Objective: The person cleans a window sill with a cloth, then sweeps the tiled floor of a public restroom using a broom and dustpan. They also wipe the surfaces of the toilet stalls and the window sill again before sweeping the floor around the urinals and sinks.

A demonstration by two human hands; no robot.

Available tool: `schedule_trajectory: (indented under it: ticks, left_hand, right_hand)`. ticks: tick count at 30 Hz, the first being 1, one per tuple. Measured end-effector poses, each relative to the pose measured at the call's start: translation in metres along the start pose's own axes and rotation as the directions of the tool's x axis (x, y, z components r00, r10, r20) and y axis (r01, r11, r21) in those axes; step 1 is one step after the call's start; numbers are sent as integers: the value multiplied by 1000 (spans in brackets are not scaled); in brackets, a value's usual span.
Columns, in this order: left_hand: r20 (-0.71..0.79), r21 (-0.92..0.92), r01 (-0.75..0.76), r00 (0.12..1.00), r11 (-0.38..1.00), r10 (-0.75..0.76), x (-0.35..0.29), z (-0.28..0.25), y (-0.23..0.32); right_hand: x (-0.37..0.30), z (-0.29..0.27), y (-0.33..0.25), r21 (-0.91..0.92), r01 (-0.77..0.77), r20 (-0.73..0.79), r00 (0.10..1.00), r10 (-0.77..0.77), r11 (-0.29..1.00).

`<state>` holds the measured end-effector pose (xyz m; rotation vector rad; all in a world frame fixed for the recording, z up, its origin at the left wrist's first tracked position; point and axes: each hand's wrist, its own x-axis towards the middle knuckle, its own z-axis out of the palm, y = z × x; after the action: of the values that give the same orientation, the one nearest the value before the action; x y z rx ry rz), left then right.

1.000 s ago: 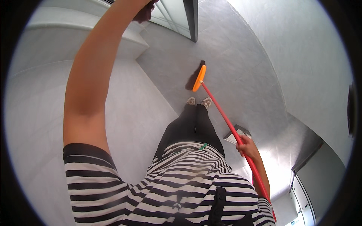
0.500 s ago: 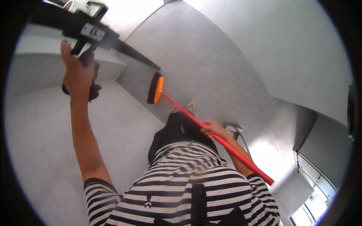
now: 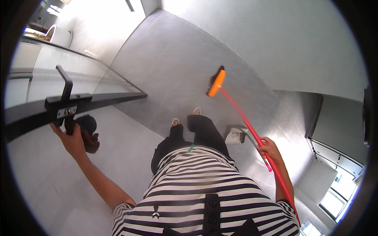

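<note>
My left hand (image 3: 74, 142) grips a glass door with a black frame (image 3: 114, 97) at its near-side handle, beside the latch plate. Dark bundled things (image 3: 89, 137) hang there and hide most of that handle; their kind I cannot make out. On the door's far side a black lever handle (image 3: 67, 84) sticks out. My right hand (image 3: 270, 149) is closed round the red stick of a broom (image 3: 245, 118), held slanting at my right side. Its orange head with dark bristles is out in front of my feet, near or on the floor.
A grey dustpan (image 3: 235, 135) with a long pink-tipped handle stands right of my legs. Pale walls (image 3: 291, 43) flank the grey tiled floor (image 3: 173, 51). Beyond the door, at far left, is a white rounded container (image 3: 61, 36). Windows (image 3: 338, 196) show at lower right.
The door has swung toward me, my left hand moving with it. My right hand has carried the broom to the right, and the dustpan shows more fully.
</note>
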<state>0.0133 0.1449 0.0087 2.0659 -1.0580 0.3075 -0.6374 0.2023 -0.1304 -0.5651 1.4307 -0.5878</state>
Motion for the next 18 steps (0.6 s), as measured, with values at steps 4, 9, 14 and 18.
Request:
schedule_trajectory:
  ticks: [4, 9, 14, 18]
  left_hand:
    - [306, -220, 393, 897, 893, -319, -45, 26, -82]
    - [545, -83, 243, 823, 967, -160, -87, 92, -28]
    - [467, 476, -50, 860, 878, -204, -60, 106, -25]
    - [540, 411, 166, 748, 896, -387, -58, 102, -6]
  right_hand:
    - [89, 60, -37, 160, -13, 163, 986, -13, 987]
    - [227, 104, -63, 171, 117, 356, 919, -172, 978]
    - [193, 55, -44, 208, 21, 283, 956, -81, 978]
    - [117, -64, -15, 215, -93, 77, 994, 79, 972]
